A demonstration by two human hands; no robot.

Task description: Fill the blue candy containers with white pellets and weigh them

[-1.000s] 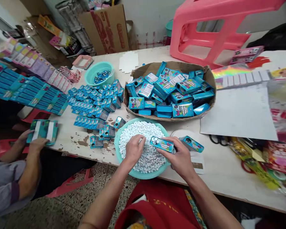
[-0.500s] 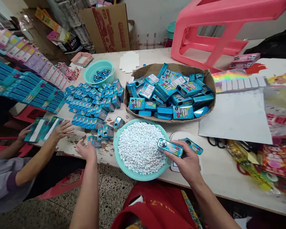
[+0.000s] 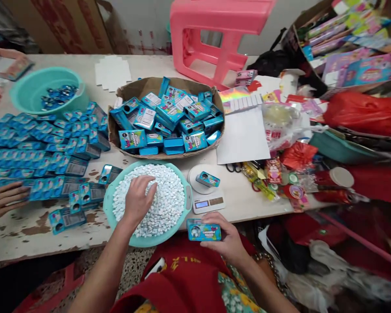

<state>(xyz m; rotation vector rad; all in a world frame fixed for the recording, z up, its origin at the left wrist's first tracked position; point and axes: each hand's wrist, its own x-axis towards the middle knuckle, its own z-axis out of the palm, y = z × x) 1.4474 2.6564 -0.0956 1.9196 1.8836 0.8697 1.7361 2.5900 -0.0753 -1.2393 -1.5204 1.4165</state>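
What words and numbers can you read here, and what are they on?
"CARAMELO MACIZO": on the blue tin in the right hand.
"CARAMELO MACIZO": on a front tin in the cardboard tray.
Too small or blurred to read: the scale display, the tin on the scale, the apron's yellow writing, red print on the plastic bag and other packets.

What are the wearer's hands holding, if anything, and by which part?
Right hand: a blue box, by the end away from its round opening. Left hand: at the white candies; cannot tell if it holds any.
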